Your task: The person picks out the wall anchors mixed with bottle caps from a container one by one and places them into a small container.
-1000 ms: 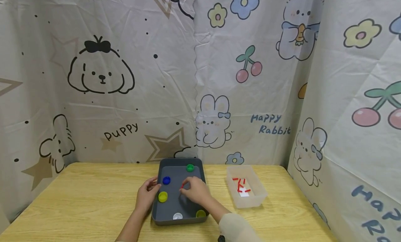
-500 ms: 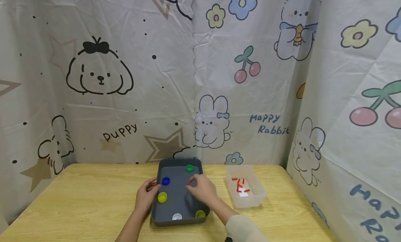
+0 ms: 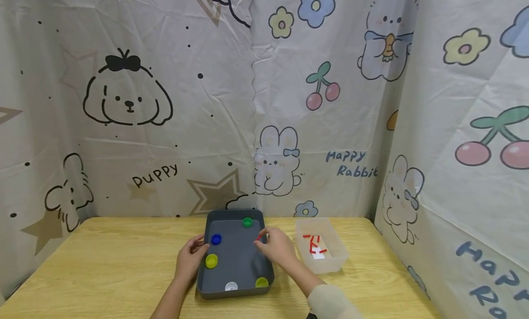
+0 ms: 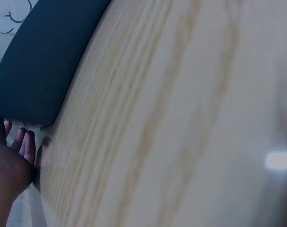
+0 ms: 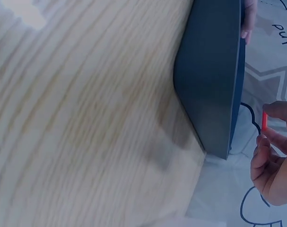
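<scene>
My right hand [image 3: 278, 248] pinches a small red stick [image 5: 264, 120] between thumb and index finger, over the right side of a dark grey tray [image 3: 235, 250]. At the tray's left rim, my left hand [image 3: 190, 260] holds the edge, with its thumb at the rim. Round bottle-cap-like pieces lie in the tray: a green cap [image 3: 247, 222], a blue cap [image 3: 216, 239], a yellow cap [image 3: 211, 261], a clear cap [image 3: 231, 286] and an olive-yellow cap [image 3: 262, 282].
To the right of the tray stands a translucent plastic box [image 3: 341, 259] with several red sticks [image 3: 312, 245] and a white slip [image 3: 318, 254] in it. Both containers rest on a wood-grain table [image 3: 124, 259]. Printed curtains [image 3: 215, 103] hang behind and beside it.
My right hand has moved rightward from the middle of the tray to its right side, still pinching the red stick. The left hand stays at the left rim.
</scene>
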A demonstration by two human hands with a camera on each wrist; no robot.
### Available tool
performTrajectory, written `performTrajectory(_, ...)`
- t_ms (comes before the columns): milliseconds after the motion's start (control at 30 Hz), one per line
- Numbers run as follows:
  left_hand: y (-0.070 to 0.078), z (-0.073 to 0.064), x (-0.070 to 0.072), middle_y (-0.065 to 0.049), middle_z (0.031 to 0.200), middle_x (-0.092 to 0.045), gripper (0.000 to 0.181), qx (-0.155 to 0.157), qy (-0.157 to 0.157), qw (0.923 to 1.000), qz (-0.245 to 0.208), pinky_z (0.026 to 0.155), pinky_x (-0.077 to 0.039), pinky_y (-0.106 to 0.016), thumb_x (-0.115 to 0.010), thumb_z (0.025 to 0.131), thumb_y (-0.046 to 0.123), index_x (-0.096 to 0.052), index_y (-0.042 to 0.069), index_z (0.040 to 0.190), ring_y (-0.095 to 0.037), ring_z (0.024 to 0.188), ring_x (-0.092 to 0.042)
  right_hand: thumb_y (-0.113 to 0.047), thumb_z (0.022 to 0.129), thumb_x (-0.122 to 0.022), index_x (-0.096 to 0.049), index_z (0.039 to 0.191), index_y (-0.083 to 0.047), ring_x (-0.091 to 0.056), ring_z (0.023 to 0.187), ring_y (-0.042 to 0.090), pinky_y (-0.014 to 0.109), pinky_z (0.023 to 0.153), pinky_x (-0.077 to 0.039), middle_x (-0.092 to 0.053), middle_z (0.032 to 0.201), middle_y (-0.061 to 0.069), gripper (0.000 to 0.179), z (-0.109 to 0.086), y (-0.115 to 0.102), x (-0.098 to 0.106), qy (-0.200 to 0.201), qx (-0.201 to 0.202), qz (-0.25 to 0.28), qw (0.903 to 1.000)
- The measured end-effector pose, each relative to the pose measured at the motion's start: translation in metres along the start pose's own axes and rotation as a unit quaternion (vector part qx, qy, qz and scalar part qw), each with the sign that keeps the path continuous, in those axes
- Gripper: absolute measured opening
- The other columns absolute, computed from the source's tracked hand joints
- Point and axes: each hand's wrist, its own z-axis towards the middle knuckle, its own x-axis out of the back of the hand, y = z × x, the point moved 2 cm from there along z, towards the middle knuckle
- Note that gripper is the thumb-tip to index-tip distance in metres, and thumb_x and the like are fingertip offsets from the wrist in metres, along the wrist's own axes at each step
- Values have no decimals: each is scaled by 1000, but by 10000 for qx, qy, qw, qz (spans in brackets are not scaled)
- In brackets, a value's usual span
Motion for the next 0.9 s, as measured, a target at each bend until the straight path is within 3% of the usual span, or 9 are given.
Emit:
performTrajectory(200, -2, 1, -1, -21, 118, -60, 42, 23, 22, 10000, 24, 89, -51, -37, -62, 89, 19, -55, 6, 128, -30, 106, -59, -28, 80, -70, -67, 96, -11, -42, 50, 8, 22, 42, -34, -50, 70, -1, 24, 1, 10, 11, 22, -24, 260, 9997)
performTrajectory(567, -2, 0, 0, -21, 118, -60, 43, -17, -9, 10000, -34, 88, -51, -37, -63, 89, 20, -54, 4, 128, -31, 106, -59, -33, 80, -69, -68, 100, -12, -39, 47, 9, 24, 41, -28, -47, 57, -4, 29, 3, 27, 35, 277, -245, 1, 9993)
performTrajectory(833, 1, -3, 1, -22, 119, -59, 44, 19, -46, 10000, 40, 89, -50, -37, -62, 90, 20, -53, 3, 129, -31, 107, -57, -34, 81, -68, -67, 103, -14, -41, 48, 10, 24, 41, -30, -50, 63, -3, 29, 3, 41, 52, 351, -530, -56, 9980)
performTrajectory(900, 1, -2, 1, -22, 119, -59, 44, 18, -39, 10000, 45, 87, -50, -32, -62, 89, 20, -53, 4, 129, -31, 107, -57, -34, 81, -68, -67, 103, -14, -41, 50, 11, 25, 42, -31, -51, 65, -2, 30, 3, 44, 56, 369, -583, -43, 9976)
